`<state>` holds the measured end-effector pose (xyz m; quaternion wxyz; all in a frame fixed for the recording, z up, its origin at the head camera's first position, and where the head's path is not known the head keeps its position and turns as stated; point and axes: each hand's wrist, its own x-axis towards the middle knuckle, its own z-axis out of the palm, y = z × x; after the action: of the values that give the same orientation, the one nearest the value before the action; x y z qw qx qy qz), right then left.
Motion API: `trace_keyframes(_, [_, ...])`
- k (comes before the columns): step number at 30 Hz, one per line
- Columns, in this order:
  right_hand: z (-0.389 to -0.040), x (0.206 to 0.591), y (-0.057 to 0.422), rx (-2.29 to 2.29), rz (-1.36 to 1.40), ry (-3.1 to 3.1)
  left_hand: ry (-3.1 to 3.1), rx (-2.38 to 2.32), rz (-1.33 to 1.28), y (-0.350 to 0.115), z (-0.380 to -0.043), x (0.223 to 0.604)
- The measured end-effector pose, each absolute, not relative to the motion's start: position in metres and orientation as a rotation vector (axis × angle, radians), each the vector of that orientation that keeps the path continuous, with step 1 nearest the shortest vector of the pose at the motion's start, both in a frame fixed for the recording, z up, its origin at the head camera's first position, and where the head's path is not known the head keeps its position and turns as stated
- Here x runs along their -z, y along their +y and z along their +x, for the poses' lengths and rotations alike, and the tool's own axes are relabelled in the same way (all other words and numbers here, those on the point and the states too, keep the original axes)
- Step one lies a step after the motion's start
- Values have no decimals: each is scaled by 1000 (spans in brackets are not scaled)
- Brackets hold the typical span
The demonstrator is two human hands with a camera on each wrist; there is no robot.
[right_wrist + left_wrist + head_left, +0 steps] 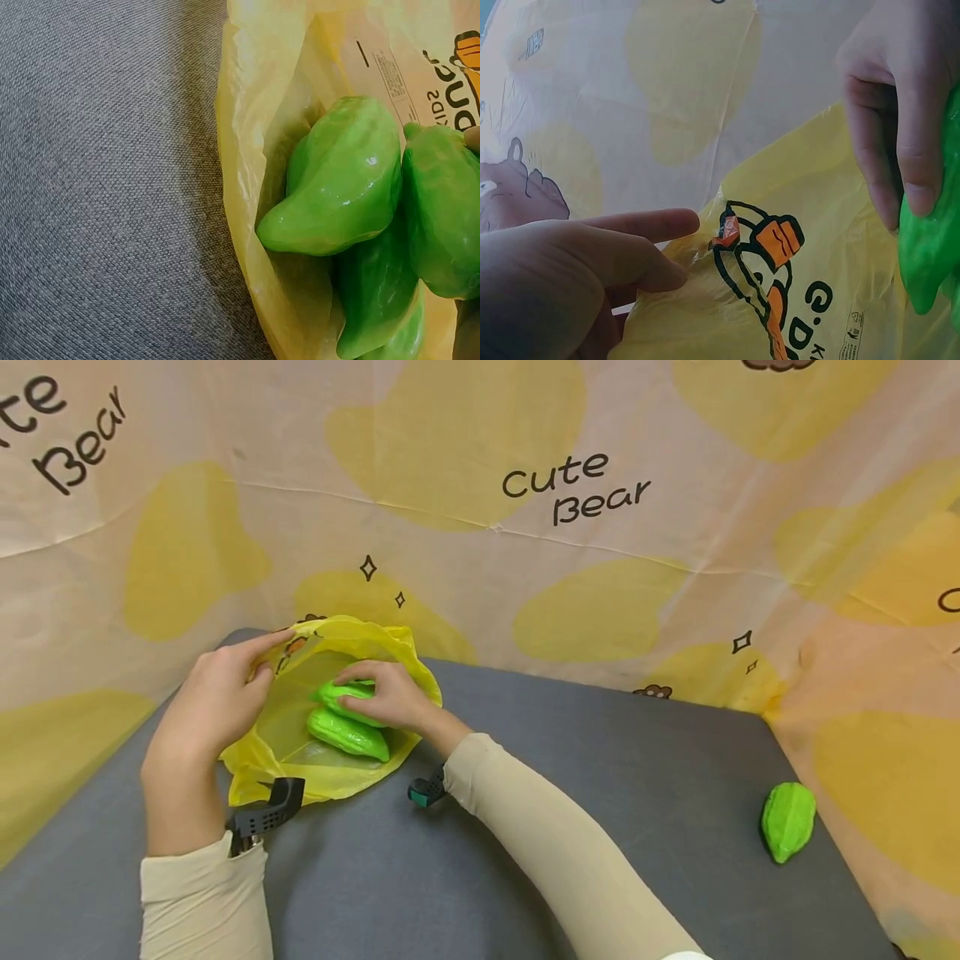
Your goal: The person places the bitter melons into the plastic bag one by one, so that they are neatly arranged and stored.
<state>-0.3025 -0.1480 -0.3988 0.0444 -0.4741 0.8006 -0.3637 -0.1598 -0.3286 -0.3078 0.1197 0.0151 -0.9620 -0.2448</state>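
A yellow plastic bag (405, 652) with a printed duck lies with its mouth spread wide, towards me. My left hand (225, 693) is at its left rim, index finger stretched along the edge, thumb on the inner side, pinching the plastic. Inside the mouth, my right hand (390, 693) grips a glossy green ridged fruit (446, 210) between thumb and fingers. Just below it another green fruit (348, 735) lies in the bag. The right wrist view shows several such fruits (345, 180) crowded together there.
One more green fruit (788, 821) sits on the grey table (600, 760) near its right edge. Cloth (465, 527) printed with yellow patches and "Cute Bear" hangs behind the table and along its sides. Each wrist wears a black camera mount (270, 814).
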Motion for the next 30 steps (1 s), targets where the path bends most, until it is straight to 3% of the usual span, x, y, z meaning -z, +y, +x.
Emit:
trace_keyframes(15, [-301,399,-146,1120,-1434,2443,-2809,719,61,-329,-158,308])
trace_keyframes(30, [-288,372,-102,1278,-1502,2428,-2823,701,60,-330,-158,309])
